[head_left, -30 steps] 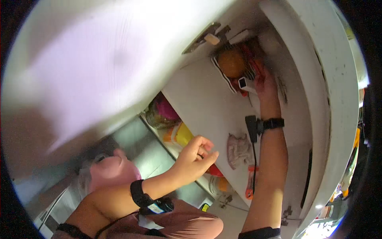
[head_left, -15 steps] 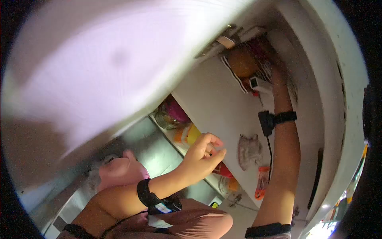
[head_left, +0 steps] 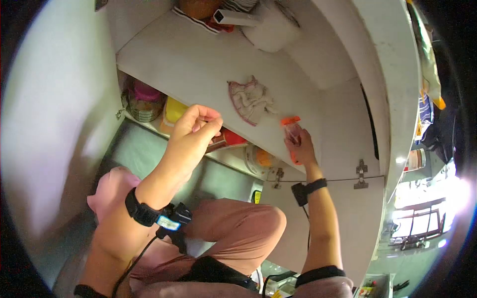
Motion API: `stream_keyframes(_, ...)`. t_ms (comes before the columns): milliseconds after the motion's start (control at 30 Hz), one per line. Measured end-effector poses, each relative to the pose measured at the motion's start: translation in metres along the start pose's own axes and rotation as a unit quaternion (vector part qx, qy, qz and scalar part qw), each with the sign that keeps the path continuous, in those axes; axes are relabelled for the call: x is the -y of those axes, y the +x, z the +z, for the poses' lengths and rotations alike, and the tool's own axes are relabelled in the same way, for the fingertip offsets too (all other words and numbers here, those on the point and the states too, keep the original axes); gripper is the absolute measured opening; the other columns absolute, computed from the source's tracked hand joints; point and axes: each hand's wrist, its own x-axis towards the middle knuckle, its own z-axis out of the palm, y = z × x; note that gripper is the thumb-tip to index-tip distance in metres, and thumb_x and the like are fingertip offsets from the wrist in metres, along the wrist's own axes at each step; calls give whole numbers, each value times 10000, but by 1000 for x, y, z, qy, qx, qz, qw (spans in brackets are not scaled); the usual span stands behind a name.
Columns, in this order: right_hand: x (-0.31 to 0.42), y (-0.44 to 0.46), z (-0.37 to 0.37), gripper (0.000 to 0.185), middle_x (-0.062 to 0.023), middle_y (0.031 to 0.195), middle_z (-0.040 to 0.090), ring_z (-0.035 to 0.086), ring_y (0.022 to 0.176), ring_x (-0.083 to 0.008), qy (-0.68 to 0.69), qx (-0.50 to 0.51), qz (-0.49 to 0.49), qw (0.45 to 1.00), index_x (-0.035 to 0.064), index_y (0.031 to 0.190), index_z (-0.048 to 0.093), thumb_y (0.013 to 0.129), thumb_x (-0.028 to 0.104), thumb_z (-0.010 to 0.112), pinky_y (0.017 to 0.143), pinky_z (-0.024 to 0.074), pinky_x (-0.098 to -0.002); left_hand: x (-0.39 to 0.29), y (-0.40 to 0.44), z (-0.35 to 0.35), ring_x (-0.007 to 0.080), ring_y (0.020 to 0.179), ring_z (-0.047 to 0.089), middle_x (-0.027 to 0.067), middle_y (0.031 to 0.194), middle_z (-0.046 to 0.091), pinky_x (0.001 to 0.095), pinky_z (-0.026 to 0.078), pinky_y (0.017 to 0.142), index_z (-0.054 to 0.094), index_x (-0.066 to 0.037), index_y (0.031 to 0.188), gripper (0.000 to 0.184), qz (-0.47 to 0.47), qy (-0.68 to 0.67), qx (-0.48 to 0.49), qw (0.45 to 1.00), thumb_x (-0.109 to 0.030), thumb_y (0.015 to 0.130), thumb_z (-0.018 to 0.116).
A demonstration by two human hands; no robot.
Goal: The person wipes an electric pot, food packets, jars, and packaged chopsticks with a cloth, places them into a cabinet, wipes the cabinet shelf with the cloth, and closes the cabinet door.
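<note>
My left hand (head_left: 198, 126) hangs in front of the cabinet's shelf edge, its fingers curled in and the thumb against them, with nothing visible between them. My right hand (head_left: 301, 148) is on the shelf (head_left: 184, 64), closed round a clear packet with orange ends (head_left: 291, 120), which it partly covers. A crumpled whitish cloth with a pink edge (head_left: 251, 102) lies to the left of the packet. Farther back on the shelf is a white container with a square-ended handle (head_left: 271, 31).
Below the shelf are a jar with a pink lid (head_left: 144, 102), a yellow package (head_left: 174, 111), a red package (head_left: 232, 138) and a clear tub (head_left: 258, 160). Cabinet doors stand at the left (head_left: 59, 99) and lower right (head_left: 328, 213). Striped fabric (head_left: 198, 20) lies at the back.
My right hand has come from the dim back of the shelf towards its front and has taken hold of the orange-ended packet. The view has shifted, and my left thumb and fingers are closer together.
</note>
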Motion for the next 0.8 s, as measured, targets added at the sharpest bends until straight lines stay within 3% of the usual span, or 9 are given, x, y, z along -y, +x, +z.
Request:
stream_keyframes(67, -10, 2, 17, 567, -224, 1134, 571, 515, 1087, -375, -129, -157, -45, 978, 35, 1235, 508, 779, 328, 673, 921, 419, -420, 14, 1, 8, 103, 793, 543, 13, 871, 565, 236, 415, 677, 552, -56, 989, 181, -25, 7, 4, 1000, -196, 874, 559)
stream_keyframes(200, -4, 4, 20, 510, -178, 1039, 603, 589, 948, -289, 218, -205, 8, 954, 9, 1223, 512, 812, 272, 660, 781, 493, -353, 48, -4, 20, 74, 729, 518, -18, 803, 575, 229, 446, 651, 542, -78, 987, 192, -35, 45, 23, 998, -116, 817, 624)
stream_keyframes(267, 92, -25, -6, 483, -179, 1094, 592, 592, 993, -258, 337, -158, 53, 927, 19, 1253, 498, 848, 249, 627, 766, 507, -335, 51, -9, 29, 97, 837, 543, 38, 945, 589, 251, 470, 731, 518, -62, 1083, 330, -44, 30, 69, 996, -217, 833, 668)
stream_keyframes(400, 198, -51, -5, 478, -164, 1311, 487, 486, 1185, -276, 162, -62, -321, 931, 29, 1301, 462, 951, 353, 437, 997, 361, -401, 40, -13, 34, 117, 950, 551, 57, 1059, 546, 253, 448, 837, 314, -37, 1269, 620, -14, -182, 225, 957, -310, 841, 671)
stream_keyframes(500, 202, -6, 3, 554, -167, 1317, 471, 422, 1238, -276, 479, -8, -168, 861, 7, 1351, 389, 936, 369, 457, 1046, 298, -394, 23, 6, 9, 150, 916, 601, 16, 945, 595, 321, 515, 777, 499, -89, 1088, 394, -60, -283, 126, 949, -400, 868, 600)
stream_keyframes(567, 184, 51, 15, 481, -207, 1271, 500, 459, 1194, -325, 155, -180, -184, 954, 111, 1320, 469, 922, 380, 479, 1029, 315, -411, 2, 10, -7, 211, 921, 627, 65, 994, 609, 398, 550, 736, 502, -84, 1130, 487, -59, -376, 124, 917, -485, 860, 566)
stream_keyframes(600, 170, 62, 35, 481, -207, 1271, 500, 459, 1194, -325, 156, -183, -189, 952, 111, 1320, 469, 922, 380, 479, 1029, 315, -411, -5, 14, -15, 246, 937, 634, 93, 1041, 608, 434, 559, 724, 486, -79, 1176, 556, -49, -389, 139, 910, -526, 852, 551)
stream_keyframes(667, 147, 76, 70, 434, -218, 1188, 548, 514, 1113, -322, -172, -234, -155, 944, 118, 1289, 496, 905, 318, 533, 1001, 343, -418, -14, 16, -24, 289, 977, 623, 123, 1108, 586, 436, 553, 755, 450, -65, 1242, 726, -14, -359, 123, 925, -648, 811, 497)
stream_keyframes(800, 148, 65, 49, 414, -218, 1146, 570, 517, 1100, -323, -12, -179, -216, 960, 107, 1277, 497, 893, 246, 560, 978, 363, -437, -14, 22, -33, 301, 979, 620, 129, 1106, 582, 467, 521, 833, 433, -48, 1257, 880, 27, -358, 96, 928, -767, 750, 389)
